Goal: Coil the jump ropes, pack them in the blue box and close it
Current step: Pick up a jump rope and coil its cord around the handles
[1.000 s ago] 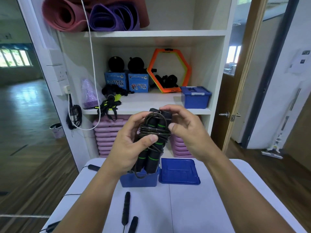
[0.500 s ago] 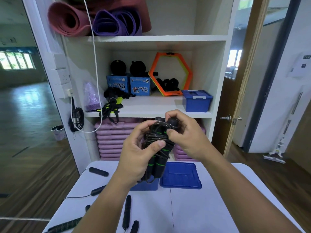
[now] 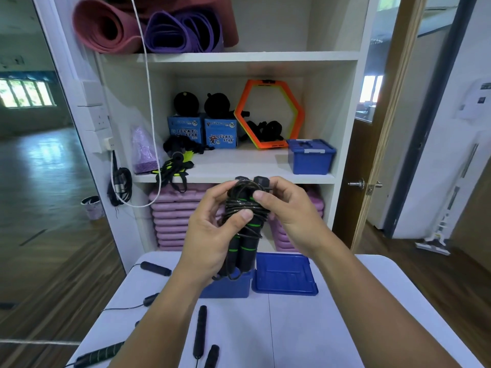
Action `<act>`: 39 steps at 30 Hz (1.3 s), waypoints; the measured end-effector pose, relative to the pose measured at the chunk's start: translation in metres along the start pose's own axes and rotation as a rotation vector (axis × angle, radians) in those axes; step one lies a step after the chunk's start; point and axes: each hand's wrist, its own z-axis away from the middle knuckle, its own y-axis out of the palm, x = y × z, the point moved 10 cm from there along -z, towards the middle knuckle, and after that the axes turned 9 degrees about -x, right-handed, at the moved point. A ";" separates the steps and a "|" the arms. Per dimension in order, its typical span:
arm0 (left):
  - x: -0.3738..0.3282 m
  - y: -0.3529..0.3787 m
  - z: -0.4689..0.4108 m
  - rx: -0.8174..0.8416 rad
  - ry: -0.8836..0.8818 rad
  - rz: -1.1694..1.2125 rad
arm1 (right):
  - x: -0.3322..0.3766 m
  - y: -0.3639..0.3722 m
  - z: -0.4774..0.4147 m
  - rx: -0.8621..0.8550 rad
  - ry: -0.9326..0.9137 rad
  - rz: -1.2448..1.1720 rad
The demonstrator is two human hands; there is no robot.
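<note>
A jump rope [image 3: 245,243] with two black, green-ringed handles stands upright in front of me, its cord wound around the handles. My left hand [image 3: 212,235] grips the bundle, thumb pressed on the coils. My right hand [image 3: 287,208] pinches the cord near the top of the handles. Below them sits the blue box [image 3: 228,288] on the white table [image 3: 305,328], mostly hidden by my left wrist. Its blue lid [image 3: 285,274] lies flat to the right of it.
Loose black rope handles lie on the table: one at the far left [image 3: 155,268], one near my left forearm [image 3: 151,299], two at the front [image 3: 199,330], a green-striped one [image 3: 102,353] at the front left edge. A shelf unit with another blue box [image 3: 310,156] stands behind.
The camera view dropped slightly, showing more of the table. Both hands stay on the bundle; my right fingers have shifted along the cord at the top of the handles.
</note>
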 end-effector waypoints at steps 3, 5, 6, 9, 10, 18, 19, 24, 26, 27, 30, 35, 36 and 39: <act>0.009 -0.004 -0.006 0.007 -0.062 -0.009 | -0.014 -0.002 -0.001 -0.086 0.036 -0.096; 0.016 -0.004 -0.010 0.027 -0.116 -0.017 | -0.021 0.000 -0.003 -0.094 0.061 -0.113; 0.020 -0.004 -0.011 0.032 -0.139 -0.023 | -0.026 0.002 -0.004 -0.103 0.081 -0.123; 0.034 -0.008 -0.015 0.033 -0.201 -0.040 | -0.045 0.004 -0.007 -0.133 0.150 -0.151; 0.040 -0.010 -0.016 0.033 -0.231 -0.040 | -0.051 0.004 -0.006 -0.148 0.178 -0.171; 0.108 -0.038 -0.015 -0.155 -0.572 0.064 | -0.115 0.019 0.020 -0.213 0.422 -0.146; 0.116 -0.041 -0.014 -0.163 -0.608 0.053 | -0.122 0.023 0.022 -0.206 0.435 -0.147; 0.143 -0.062 -0.009 -0.138 -0.656 0.063 | -0.152 0.038 0.027 -0.250 0.539 -0.255; 0.149 -0.072 -0.009 -0.098 -0.649 0.059 | -0.167 0.042 0.028 -0.288 0.589 -0.289; 0.153 -0.077 -0.009 -0.081 -0.649 0.042 | -0.174 0.044 0.028 -0.304 0.609 -0.294; 0.169 -0.095 -0.011 -0.053 -0.665 -0.027 | -0.197 0.048 0.026 -0.350 0.659 -0.282; 0.202 -0.130 -0.018 -0.145 -0.692 -0.163 | -0.218 0.058 0.016 -0.325 0.664 -0.288; 0.209 -0.134 -0.019 -0.157 -0.705 -0.187 | -0.223 0.058 0.014 -0.316 0.661 -0.280; 0.234 -0.139 -0.021 -0.146 -0.760 -0.252 | -0.249 0.051 0.006 -0.352 0.683 -0.236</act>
